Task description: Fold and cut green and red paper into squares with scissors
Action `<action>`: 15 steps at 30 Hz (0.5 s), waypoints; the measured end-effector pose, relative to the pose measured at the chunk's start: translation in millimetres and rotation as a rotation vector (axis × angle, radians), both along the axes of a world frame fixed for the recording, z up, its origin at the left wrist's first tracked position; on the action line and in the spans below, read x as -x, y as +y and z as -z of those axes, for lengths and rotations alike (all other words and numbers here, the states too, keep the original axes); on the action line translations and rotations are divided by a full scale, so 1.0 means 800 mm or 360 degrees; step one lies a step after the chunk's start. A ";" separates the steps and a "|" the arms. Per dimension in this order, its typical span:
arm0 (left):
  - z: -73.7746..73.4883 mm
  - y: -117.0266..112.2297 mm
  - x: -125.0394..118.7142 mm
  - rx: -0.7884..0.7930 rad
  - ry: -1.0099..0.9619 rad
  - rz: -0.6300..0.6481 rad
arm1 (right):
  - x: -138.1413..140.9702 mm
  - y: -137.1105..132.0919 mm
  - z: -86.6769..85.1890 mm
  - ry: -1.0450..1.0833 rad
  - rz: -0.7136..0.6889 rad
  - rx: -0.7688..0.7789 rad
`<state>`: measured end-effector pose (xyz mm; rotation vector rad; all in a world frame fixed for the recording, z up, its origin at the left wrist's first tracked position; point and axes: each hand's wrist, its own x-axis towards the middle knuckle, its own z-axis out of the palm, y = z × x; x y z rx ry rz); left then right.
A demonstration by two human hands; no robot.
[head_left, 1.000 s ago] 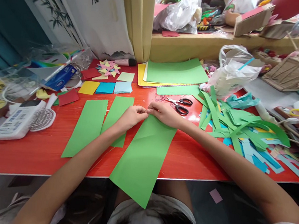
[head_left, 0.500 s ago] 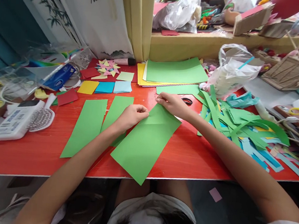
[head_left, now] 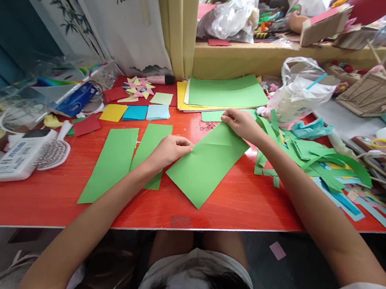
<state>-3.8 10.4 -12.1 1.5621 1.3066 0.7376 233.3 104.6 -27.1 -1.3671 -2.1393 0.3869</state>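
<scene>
Head camera: what did the two hands have hold of?

— One green sheet point(head_left: 208, 164). It lay flat on the red table point(head_left: 242, 200), near the middle, turned askew so that one corner pointed to 6 o'clock, close to the near edge. A faint crease ran across its upper part.

And the fingers?

— The left hand point(head_left: 170, 150) sat at the sheet's 9 o'clock corner, fingers curled in and the tips pinched on the paper. The right hand point(head_left: 238, 121) was at the 12 o'clock corner, fingers closed over that corner. Whether the thumb was under the paper there, I could not tell.

What lay around it?

— At 9 o'clock from the sheet were two green strips point(head_left: 111, 163) side by side, the nearer one partly under the left wrist. At 3 o'clock was a heap of green and blue scraps point(head_left: 302, 156), touching the right forearm. At 12 o'clock was a stack of paper point(head_left: 226, 93) with a green sheet on top, and just beside it, toward 1 o'clock, a plastic bag point(head_left: 298, 96).

Anything farther left?

— Small coloured squares point(head_left: 136, 112) at 10 o'clock, and at the table's 9 o'clock end a hairbrush point(head_left: 54, 153).
</scene>
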 end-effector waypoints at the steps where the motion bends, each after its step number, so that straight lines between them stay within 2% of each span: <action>1: -0.001 0.000 0.000 0.0003 0.0000 0.0000 | -0.002 0.001 0.000 -0.0012 0.0008 -0.0009; 7: -0.007 -0.001 0.000 0.0007 -0.0011 -0.0007 | -0.022 0.006 -0.005 -0.0032 0.0144 0.0014; 11: -0.007 0.002 0.005 -0.0009 -0.0056 0.0020 | -0.040 0.013 -0.008 0.0029 0.0204 -0.0093; 15: -0.009 0.004 0.013 -0.0021 -0.0028 0.0011 | -0.051 0.021 0.000 0.0002 0.0247 -0.0116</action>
